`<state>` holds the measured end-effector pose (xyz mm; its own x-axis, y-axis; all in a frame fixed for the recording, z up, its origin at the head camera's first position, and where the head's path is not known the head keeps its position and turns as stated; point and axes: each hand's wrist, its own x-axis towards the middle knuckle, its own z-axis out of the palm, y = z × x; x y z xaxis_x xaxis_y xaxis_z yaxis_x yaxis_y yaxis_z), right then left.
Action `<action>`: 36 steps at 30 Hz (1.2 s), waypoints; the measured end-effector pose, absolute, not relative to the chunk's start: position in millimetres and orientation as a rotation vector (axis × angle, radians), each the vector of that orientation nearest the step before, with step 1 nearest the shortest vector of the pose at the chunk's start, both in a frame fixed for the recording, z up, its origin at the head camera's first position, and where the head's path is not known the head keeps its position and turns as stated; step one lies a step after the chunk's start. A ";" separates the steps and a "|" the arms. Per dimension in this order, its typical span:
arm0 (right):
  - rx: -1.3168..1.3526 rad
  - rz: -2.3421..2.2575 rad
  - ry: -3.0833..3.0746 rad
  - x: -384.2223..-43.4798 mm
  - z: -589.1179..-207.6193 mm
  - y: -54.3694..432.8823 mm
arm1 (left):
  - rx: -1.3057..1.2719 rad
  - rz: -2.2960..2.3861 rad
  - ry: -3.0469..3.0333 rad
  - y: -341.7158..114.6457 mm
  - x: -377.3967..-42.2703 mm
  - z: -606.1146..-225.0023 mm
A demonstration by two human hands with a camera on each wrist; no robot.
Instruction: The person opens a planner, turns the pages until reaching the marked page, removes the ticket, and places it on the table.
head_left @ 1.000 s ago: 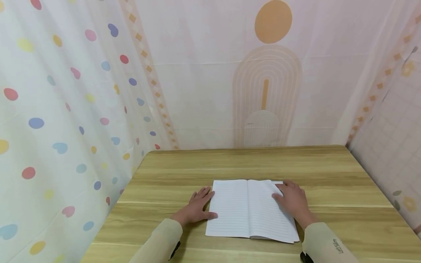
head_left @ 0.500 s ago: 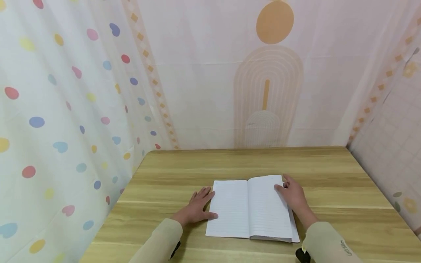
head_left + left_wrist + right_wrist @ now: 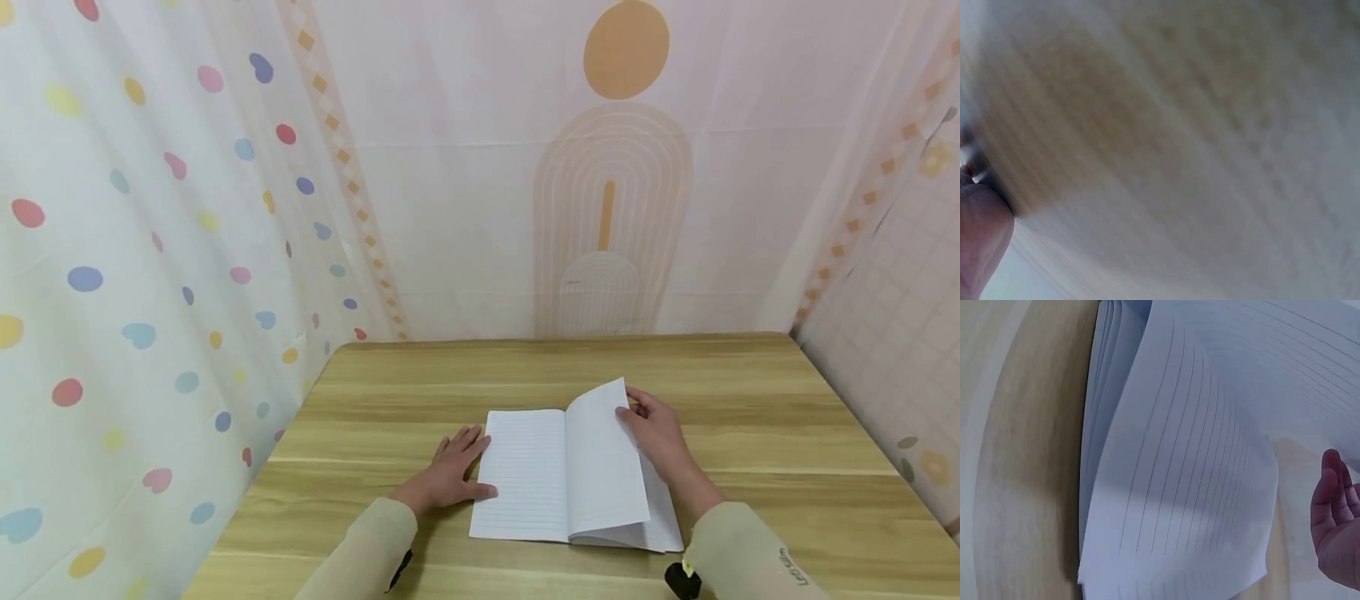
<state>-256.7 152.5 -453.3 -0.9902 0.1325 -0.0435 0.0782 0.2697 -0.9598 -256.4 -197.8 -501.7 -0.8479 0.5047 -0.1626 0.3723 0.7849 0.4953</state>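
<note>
An open lined notebook point(image 3: 522, 475) lies on the wooden table, its left page flat. My left hand point(image 3: 447, 473) rests spread at the notebook's left edge, thumb over the page margin and fingertips by the upper edge. With thumb and fingers, my right hand point(image 3: 654, 429) pinches the far outer corner of a right-hand page point(image 3: 606, 467), which is lifted and curves up from the spine. Beneath it more lined pages point(image 3: 1172, 462) show in the right wrist view, where the right hand point(image 3: 1338, 519) appears at the edge. The left wrist view catches only part of the left hand point(image 3: 982, 234).
The wood-grain table point(image 3: 390, 392) extends around the notebook on all sides. Behind it hangs a pale curtain point(image 3: 465, 208) with an arch print, and a dotted curtain point(image 3: 165, 250) hangs at the left. A black strap point(image 3: 682, 581) shows below the right sleeve.
My right hand has gripped the page's far corner and moved it up and to the left, so the page now stands raised. The left hand has stayed in place.
</note>
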 end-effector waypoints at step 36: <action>1.048 0.500 -2.936 -217.4 -489.4 95.3 | 0.663 0.762 2.719 -198.7 -256.5 -505.8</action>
